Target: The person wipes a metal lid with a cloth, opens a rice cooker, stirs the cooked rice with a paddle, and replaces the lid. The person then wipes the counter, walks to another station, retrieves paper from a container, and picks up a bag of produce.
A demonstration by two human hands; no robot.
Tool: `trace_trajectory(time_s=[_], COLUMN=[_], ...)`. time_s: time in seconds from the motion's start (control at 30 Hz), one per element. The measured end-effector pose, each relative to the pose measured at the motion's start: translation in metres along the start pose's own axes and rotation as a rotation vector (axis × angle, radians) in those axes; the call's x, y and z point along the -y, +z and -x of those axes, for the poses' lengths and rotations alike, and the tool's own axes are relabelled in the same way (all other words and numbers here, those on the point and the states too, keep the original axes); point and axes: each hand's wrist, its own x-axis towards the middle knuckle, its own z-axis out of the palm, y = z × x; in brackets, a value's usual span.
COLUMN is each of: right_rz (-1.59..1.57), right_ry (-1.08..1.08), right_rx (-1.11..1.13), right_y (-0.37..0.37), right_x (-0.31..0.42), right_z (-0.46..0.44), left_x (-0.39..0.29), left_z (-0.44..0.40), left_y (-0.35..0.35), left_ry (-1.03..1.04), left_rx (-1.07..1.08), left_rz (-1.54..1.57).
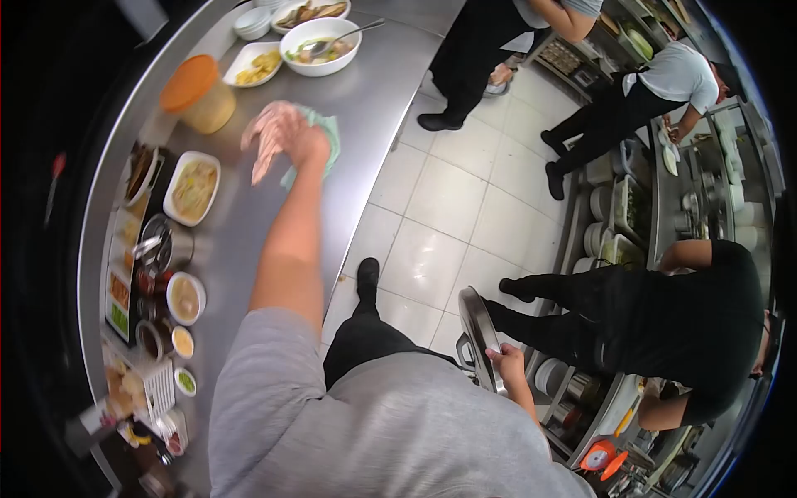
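Observation:
My left hand (309, 149) reaches out over the steel counter (237, 257), wrapped around a bunched cloth. Pink folds of the cloth (274, 135) spread to the left of my hand, and green folds show behind it. Motion blurs the fingers. At my right side, my right hand (508, 365) grips a round metal lid (480, 328) by its edge, tilted nearly upright. A loop handle sticks out from the lid's face. Closest to the cloth stand a plastic tub (202, 95) with an orange lid and a white dish of food (193, 188).
A white bowl with a spoon (321, 47) and a plate of yellow food (253, 65) sit at the counter's far end. Small bowls and jars line its left side. Across the tiled floor (440, 199), several co-workers stand near shelves; one in black (664, 319) is closest.

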Motion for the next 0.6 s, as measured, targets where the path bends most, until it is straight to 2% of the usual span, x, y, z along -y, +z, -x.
trace_trajectory(time_s=[0.03, 0.07, 0.1, 0.13, 0.17, 0.2, 0.23, 0.27, 0.3, 0.33, 0.37, 0.43, 0.5, 0.57, 0.6], right_rz=[-0.029, -0.057, -0.086, -0.157, -0.211, -0.246, -0.279, -0.265, -0.254, -0.245, -0.297, -0.385, -0.365, -0.309, -0.288], right_ry=[0.025, 0.050, 0.072, 0.093, 0.064, 0.063, 0.055, 0.059, 0.064, 0.073, 0.063, 0.047, 0.025, 0.001, 0.010], right_rx=[-0.025, -0.045, -0.061, -0.069, -0.091, -0.096, -0.101, -0.103, -0.100, -0.090, -0.103, -0.125, -0.060, -0.029, -0.017], right_y=[-0.002, -0.005, -0.005, -0.003, -0.003, -0.003, -0.004, -0.011, -0.018, -0.017, -0.010, -0.003, -0.012, -0.018, -0.019], right_x=[0.009, 0.016, 0.024, 0.043, 0.017, 0.016, 0.021, 0.023, 0.021, 0.020, 0.032, 0.060, 0.055, 0.041, 0.040], right_z=[-0.002, -0.003, -0.003, 0.001, -0.016, -0.020, -0.025, -0.029, -0.030, -0.032, -0.031, -0.021, -0.032, -0.051, -0.058], left_x=[-0.032, -0.063, -0.093, -0.130, -0.169, -0.187, -0.203, -0.218, -0.220, -0.221, -0.217, -0.189, -0.140, -0.102, -0.070], left_z=[-0.010, -0.019, -0.025, -0.012, 0.006, 0.028, 0.067, 0.097, 0.126, 0.129, 0.129, 0.112, 0.082, 0.040, 0.033], left_y=[0.015, 0.049, 0.078, 0.088, 0.090, 0.118, 0.116, 0.114, 0.126, 0.078, 0.052, -0.002, -0.047, -0.135, -0.124], left_ry=[0.069, 0.134, 0.290, 0.501, 0.339, 0.698, 0.648, 0.537, 0.555, 0.593, 0.541, 0.443, 0.378, 0.121, 0.106], left_rx=[0.027, -0.044, 0.047, 0.001, 0.308, 0.723, 0.743, 0.797, 0.670, 0.854, 0.970, 0.987, 0.846, 0.771, 0.410], left_rz=[0.107, 0.219, 0.333, 0.330, 0.876, 0.324, 0.518, 0.572, 0.675, 0.614, 0.620, 0.753, 0.761, 0.413, 0.371])
